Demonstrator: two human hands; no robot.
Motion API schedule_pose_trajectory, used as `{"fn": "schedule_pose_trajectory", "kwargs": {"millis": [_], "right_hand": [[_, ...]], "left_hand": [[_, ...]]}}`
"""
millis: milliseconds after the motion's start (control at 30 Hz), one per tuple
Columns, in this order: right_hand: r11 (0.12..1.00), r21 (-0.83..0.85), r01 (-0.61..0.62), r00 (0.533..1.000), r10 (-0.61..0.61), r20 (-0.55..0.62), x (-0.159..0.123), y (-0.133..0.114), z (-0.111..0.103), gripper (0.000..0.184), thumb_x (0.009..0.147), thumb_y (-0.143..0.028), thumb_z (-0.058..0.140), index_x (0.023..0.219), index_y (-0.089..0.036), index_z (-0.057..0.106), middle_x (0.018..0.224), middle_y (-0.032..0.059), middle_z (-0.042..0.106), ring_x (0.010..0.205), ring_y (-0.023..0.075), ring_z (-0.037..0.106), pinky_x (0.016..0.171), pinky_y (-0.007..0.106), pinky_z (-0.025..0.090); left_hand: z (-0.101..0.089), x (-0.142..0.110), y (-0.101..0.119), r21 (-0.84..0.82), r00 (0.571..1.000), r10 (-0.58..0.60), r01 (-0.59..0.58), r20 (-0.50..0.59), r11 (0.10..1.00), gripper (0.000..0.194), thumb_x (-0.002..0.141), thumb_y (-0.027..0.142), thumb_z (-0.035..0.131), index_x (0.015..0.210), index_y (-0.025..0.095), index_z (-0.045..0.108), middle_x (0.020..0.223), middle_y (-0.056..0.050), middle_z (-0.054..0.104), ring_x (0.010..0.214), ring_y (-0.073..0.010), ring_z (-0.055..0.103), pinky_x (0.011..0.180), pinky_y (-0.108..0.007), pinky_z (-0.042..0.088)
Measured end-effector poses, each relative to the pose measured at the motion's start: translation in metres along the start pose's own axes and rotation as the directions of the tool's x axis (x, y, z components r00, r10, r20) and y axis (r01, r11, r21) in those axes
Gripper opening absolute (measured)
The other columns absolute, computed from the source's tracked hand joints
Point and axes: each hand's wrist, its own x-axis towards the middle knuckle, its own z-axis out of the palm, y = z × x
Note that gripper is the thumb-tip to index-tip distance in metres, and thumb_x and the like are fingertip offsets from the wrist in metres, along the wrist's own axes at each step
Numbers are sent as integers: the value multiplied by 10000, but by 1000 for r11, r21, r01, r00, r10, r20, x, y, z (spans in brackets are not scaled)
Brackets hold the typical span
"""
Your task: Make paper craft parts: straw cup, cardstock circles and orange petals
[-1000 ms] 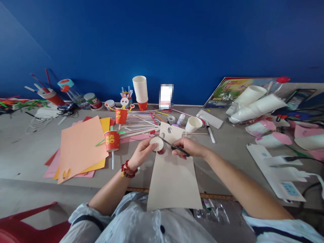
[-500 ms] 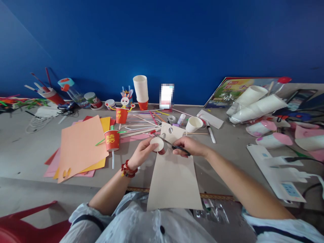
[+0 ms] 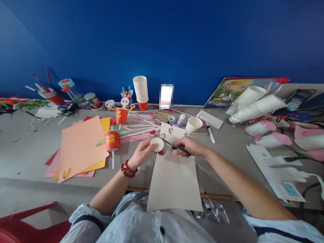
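Pinching a white paper disc [image 3: 157, 144] between thumb and fingers of the left hand [image 3: 144, 149], over the left edge of an off-white sheet [image 3: 174, 182]; grasping scissors [image 3: 175, 147] by the black handles in the right hand [image 3: 187, 147], with blades at the disc's far edge. Showing almost no change from half a second ago. Can read a gold double-happiness sign on the near red cup [image 3: 112, 143], left; can see characters on the far red cup [image 3: 122, 117] and the booklet [image 3: 234, 88] at far right, too unclear to read surely.
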Motion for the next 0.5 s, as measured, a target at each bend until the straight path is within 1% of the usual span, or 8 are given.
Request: {"fn": "schedule_pose_trajectory", "kwargs": {"millis": [167, 333, 500], "right_hand": [[1000, -18, -9, 1000, 9, -1, -2, -6, 0, 530, 799, -594, 679, 529, -183, 482, 450, -41, 494, 428, 80, 410, 453, 225, 280], [1000, -26, -7, 1000, 6, -11, -1, -3, 0, 537, 807, -593, 671, 525, -185, 466, 452, -43, 488, 428, 78, 411, 456, 224, 286], [999, -18, -38, 999, 38, 5, -1, -6, 1, 518, 787, -592, 695, 550, -181, 485, 471, -34, 531, 446, 87, 459, 466, 220, 308]], "left_hand": [[-1, 0, -1, 1, 1000, 12, -12, 9, 1000, 302, 919, 399, 581, 855, 134, 712, 799, -71, 725, 748, -201, 649, 749, -305, 497], [0, -1, -4, -34, 1000, 1, -2, -20, 999, 273, 931, 377, 574, 865, 144, 702, 788, -55, 726, 748, -190, 651, 750, -294, 495], [0, -1, -3, -2, 1000, 23, -24, -14, 1000, 293, 945, 373, 554, 840, 139, 698, 773, -56, 719, 745, -185, 642, 765, -289, 485]]}}
